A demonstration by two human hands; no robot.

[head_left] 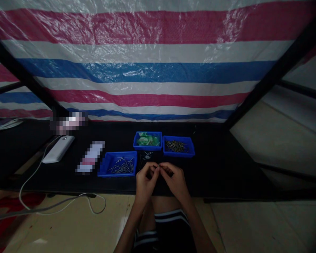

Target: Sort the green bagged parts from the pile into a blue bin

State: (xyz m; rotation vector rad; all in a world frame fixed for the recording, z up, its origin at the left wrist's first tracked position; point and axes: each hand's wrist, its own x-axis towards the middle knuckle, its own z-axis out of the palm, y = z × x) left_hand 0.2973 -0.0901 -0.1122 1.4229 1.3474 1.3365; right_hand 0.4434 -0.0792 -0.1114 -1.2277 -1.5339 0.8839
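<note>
My left hand (146,177) and my right hand (174,175) meet fingertip to fingertip above the front of the black table. Thumbs and forefingers are pinched together around something too small to name. Just left of them sits a blue tray (103,168) holding several thin metal pins (123,166). A few more silvery pins (146,155) lie loose on the table beyond my left hand. Past my fingers stand a blue tray (135,145) with green and clear plastic packets (148,139) and another blue tray (179,154) full of brassy, screw-like pieces (176,146).
Black table (226,168) ends close to my lap. On the left lie a white box-like device (59,149) with a cable (33,172), a pixelated flat object (91,157) and another blurred item (71,122). A striped plastic sheet (152,72) hangs behind, between dark frame bars (274,79).
</note>
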